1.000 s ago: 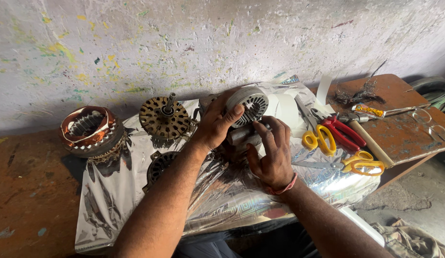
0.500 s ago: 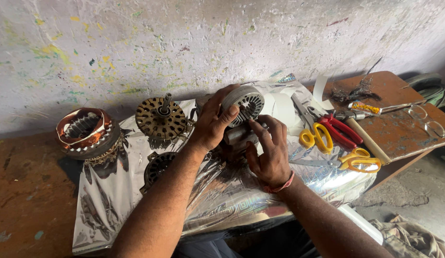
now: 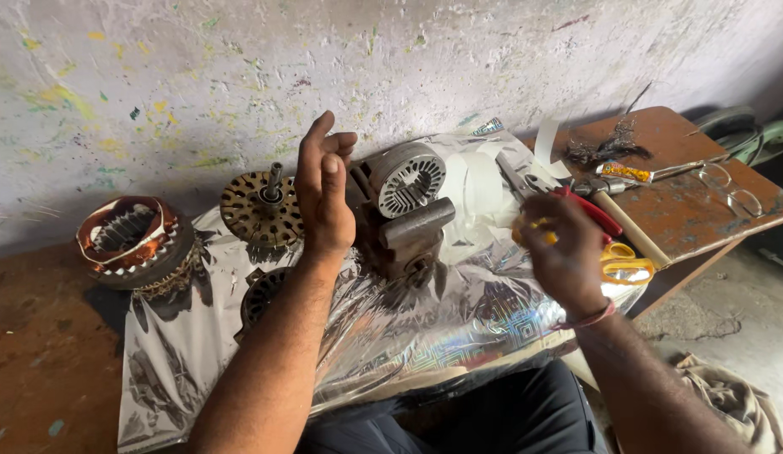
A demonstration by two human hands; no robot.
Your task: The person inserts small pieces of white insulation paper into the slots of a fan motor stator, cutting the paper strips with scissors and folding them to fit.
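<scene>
A grey laminated stator core [image 3: 406,176] sits upright in a small rusty vise [image 3: 415,242] on a silver foil sheet [image 3: 459,328]. My left hand [image 3: 322,189] is raised just left of the core, palm open and holding nothing. My right hand [image 3: 561,256] is off to the right, over a pair of yellow-handled scissors [image 3: 526,229] and red-handled pliers [image 3: 592,212]. Its fingers curl at the yellow handle, blurred, so the grip is unclear.
A brass-coloured rotor with a shaft [image 3: 261,206] and a copper-wound stator [image 3: 129,237] stand at the left. A dark round part [image 3: 261,296] lies under my left forearm. A wooden board [image 3: 694,202] at right carries a hammer [image 3: 631,229], a screwdriver [image 3: 640,172], spectacles [image 3: 732,189] and a second yellow-handled pair of scissors [image 3: 627,269].
Both hands have let go of the stator core. My left hand lifted up open beside it, and my right hand swung right to the scissors and pliers.
</scene>
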